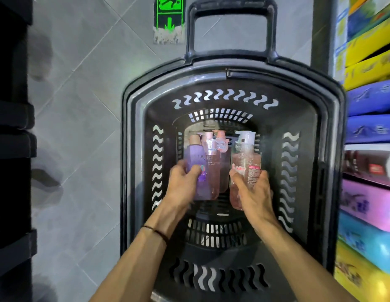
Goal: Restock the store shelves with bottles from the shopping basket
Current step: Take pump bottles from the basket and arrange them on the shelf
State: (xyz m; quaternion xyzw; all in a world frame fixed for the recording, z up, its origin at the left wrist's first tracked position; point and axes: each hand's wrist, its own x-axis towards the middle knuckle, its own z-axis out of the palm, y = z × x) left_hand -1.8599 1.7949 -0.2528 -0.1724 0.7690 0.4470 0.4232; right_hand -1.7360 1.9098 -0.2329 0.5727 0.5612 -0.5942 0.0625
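A dark plastic shopping basket [233,75] stands on the floor below me, its pull handle pointing away. Several pump bottles lie on its bottom. My left hand [184,184] is closed around a purple bottle [195,154] on the left. Beside it lie a slim pink bottle [212,168] and another pink bottle [222,147]. My right hand [251,194] grips a clear pink pump bottle [247,158] with a white pump on the right. Both bottles still rest low inside the basket.
Grey tiled floor [80,105] stretches to the left, with a green arrow sticker [169,16] ahead. A dark shelf unit [11,149] runs along the left edge. Shelves with colourful packs [368,105] stand close on the right.
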